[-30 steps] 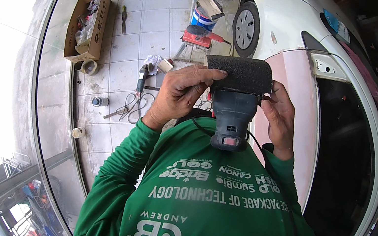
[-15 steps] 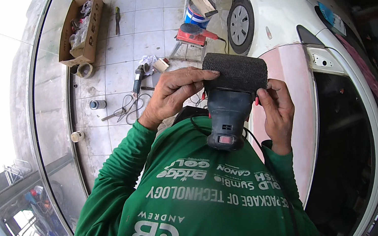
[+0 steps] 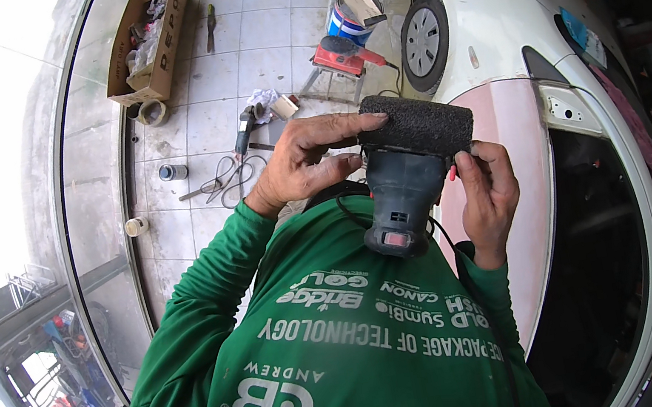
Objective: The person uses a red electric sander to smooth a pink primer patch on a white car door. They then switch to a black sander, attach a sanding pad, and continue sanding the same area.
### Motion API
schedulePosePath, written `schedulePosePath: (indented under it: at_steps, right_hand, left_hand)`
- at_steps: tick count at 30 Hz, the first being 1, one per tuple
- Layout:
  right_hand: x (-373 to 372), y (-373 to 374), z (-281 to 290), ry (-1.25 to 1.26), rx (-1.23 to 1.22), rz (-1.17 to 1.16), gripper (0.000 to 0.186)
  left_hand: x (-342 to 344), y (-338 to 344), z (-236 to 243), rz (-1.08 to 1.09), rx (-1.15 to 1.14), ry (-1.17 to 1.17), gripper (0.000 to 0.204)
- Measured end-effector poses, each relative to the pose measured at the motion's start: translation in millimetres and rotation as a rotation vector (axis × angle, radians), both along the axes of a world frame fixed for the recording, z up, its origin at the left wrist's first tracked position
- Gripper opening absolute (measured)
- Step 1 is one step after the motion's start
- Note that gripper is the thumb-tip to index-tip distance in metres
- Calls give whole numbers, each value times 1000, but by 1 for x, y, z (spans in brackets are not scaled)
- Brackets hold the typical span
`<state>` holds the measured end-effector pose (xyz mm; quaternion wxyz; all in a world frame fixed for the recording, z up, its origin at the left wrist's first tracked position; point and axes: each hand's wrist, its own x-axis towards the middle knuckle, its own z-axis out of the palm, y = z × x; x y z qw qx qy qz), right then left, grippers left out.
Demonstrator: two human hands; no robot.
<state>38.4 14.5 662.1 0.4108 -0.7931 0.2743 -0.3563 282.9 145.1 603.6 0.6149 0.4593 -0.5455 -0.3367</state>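
A dark power sander (image 3: 401, 195) is tipped up against the front of my green shirt, its black, rough-surfaced pad (image 3: 416, 124) on the far side facing up. My left hand (image 3: 306, 159) grips the pad's left end, index finger laid over the rough face and thumb lower by its edge. At the near right corner of the pad, my right hand (image 3: 491, 197) pinches with thumb and index finger; a small red part shows beside the thumb. The sander's dark cord runs down along my right side.
On my right stands a white car (image 3: 491, 29) with a pinkish door panel (image 3: 509, 138). Ahead, a red sander (image 3: 343, 56) rests on a stool, near a bucket (image 3: 348, 25). An angle grinder (image 3: 245, 129) with its cord and a cardboard box (image 3: 168, 57) are on the tiled floor.
The sander and both hands appear slightly farther right, along with the whole scene. My left thumb has spread a little away from the index finger.
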Motion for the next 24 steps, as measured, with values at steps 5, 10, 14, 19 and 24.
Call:
schedulePosePath:
  at_steps: [5,10,14,19,24]
  right_hand:
    - [-6,-5,-1,42,-25,-16,13]
    - [1,-2,0,16,69,-54,17]
    - [0,0,13,51,102,-25,18]
    - [-8,-3,5,54,32,16,16]
    - [-7,4,19,159,-126,42,11]
  left_hand:
    - [0,0,0,-1,-7,7,58]
    - [-1,0,4,5,25,33,58]
    - [-2,0,8,-12,54,90,57]
    - [-1,3,7,-50,46,118,56]
    - [-2,9,3,-56,78,208,51]
